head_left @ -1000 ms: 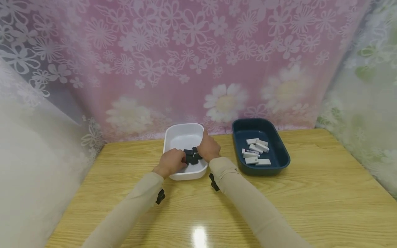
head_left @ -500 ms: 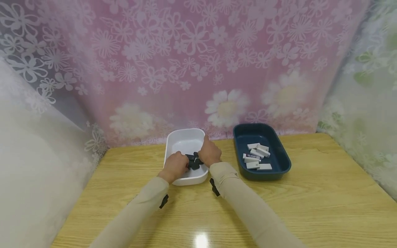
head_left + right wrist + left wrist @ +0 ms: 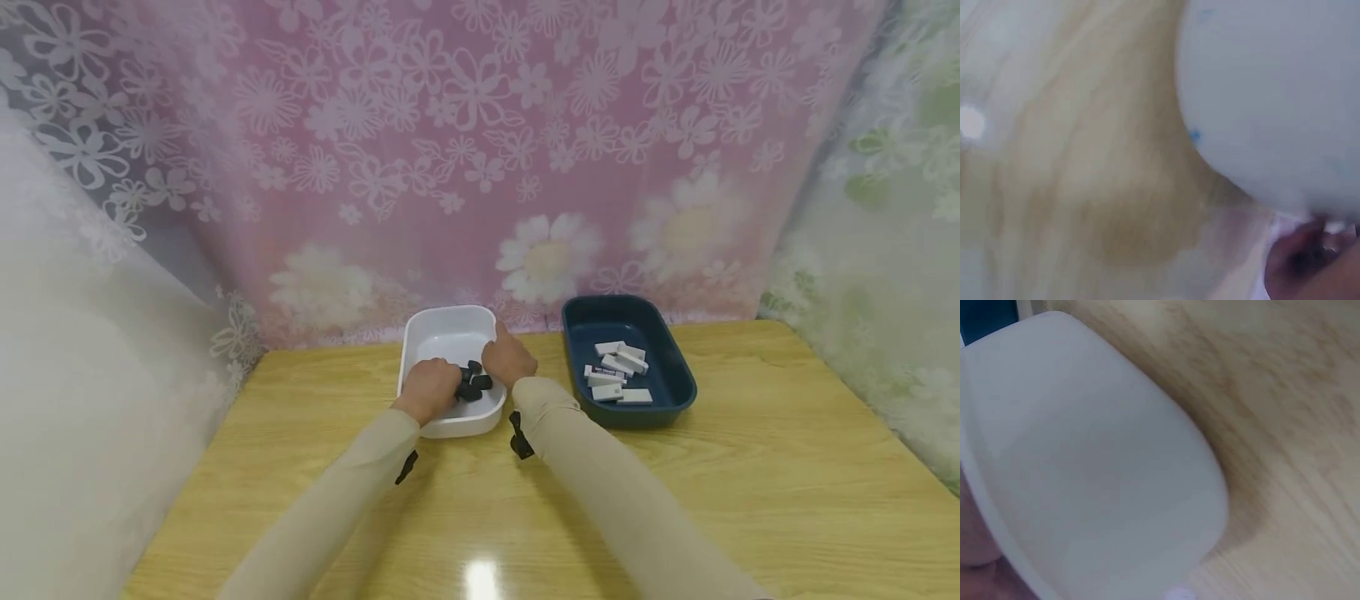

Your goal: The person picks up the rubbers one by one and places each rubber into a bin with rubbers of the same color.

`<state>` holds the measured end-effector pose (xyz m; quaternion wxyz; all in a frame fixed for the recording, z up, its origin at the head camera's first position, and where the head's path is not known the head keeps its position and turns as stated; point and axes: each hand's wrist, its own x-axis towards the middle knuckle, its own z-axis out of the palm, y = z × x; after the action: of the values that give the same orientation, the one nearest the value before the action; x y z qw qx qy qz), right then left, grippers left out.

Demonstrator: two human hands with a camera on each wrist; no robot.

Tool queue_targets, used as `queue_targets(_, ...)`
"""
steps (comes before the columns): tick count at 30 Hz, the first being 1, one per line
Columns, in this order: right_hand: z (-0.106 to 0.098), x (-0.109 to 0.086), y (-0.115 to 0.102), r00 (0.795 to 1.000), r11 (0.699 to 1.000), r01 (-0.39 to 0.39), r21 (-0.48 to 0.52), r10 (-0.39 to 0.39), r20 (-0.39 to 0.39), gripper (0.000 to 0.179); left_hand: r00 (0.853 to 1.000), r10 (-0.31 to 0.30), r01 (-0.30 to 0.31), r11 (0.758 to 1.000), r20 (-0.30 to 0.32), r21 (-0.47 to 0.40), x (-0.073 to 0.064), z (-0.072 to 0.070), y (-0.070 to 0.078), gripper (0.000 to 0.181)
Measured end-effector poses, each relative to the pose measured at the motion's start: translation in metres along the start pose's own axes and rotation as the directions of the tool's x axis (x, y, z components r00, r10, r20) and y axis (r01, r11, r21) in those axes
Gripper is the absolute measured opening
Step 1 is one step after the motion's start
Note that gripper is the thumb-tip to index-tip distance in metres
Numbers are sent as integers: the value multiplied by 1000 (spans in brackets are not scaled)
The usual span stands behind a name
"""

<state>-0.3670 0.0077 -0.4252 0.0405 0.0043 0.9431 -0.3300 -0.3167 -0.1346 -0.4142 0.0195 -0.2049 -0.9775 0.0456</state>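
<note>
A white plastic tub [image 3: 459, 428] stands on the table with several small black pieces [image 3: 471, 392] in it. My left hand [image 3: 431, 389] reaches over the tub's left side, fingers bent down among the black pieces. Its fingertips are hidden, so I cannot tell whether they pinch a piece. At the tub's right rim, my right hand [image 3: 510, 358] grips the edge. The left wrist view is mostly the tub's outer wall [image 3: 1097, 450], with a bit of the hand at lower left. Curled fingers of the right hand [image 3: 1300, 269] appear below the tub's wall [image 3: 1272, 94] in the right wrist view.
To the right stands a dark blue tub [image 3: 678, 404] holding several white rectangular blocks [image 3: 622, 360], one with a dark printed label. Both tubs sit near the back of the wood-grain table [image 3: 712, 500], in front of a pink flowered curtain [image 3: 465, 167].
My left hand has shifted slightly right, farther over the black pieces, and these have moved a little. My right hand stays on the rim. The head view has tilted slightly.
</note>
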Motion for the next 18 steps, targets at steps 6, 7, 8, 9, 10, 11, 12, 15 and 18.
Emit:
queue_targets(6,-24,-4,2,995,997,73,0,-73,71,60,991,-73,76,997,111,-26,1,-12,4,18)
queue_targets(7,-30,-5,2,993,995,102,-22,-101,66,61,989,-89,96,994,118,-49,0,-16,3,21)
queue_targets(8,-37,-6,3,989,990,136,-40,-133,63,60,989,-101,109,991,108,-73,-2,-20,1,22)
queue_targets(9,-45,-8,3,985,984,166,-68,-162,59,59,990,-112,120,988,84,-97,-4,-23,-2,25)
queue_targets(10,-54,-10,5,981,976,193,-104,-188,55,59,992,-119,123,986,44,-111,-6,-26,-5,28)
queue_targets(11,-63,-12,7,974,965,224,-137,-218,59,58,992,-125,124,984,0,-128,-8,-29,-9,31)
queue_targets(12,-74,-13,11,969,956,246,-161,-238,65,58,990,-131,123,982,-50,-140,-11,-32,-13,35)
queue_targets(15,-105,-16,28,959,931,284,-231,-271,87,57,973,-169,143,976,-156,-166,-17,-38,-27,51)
queue_targets(18,-136,-17,53,959,921,284,-268,-268,94,59,962,-212,177,963,-170,-201,-23,-40,-39,62)
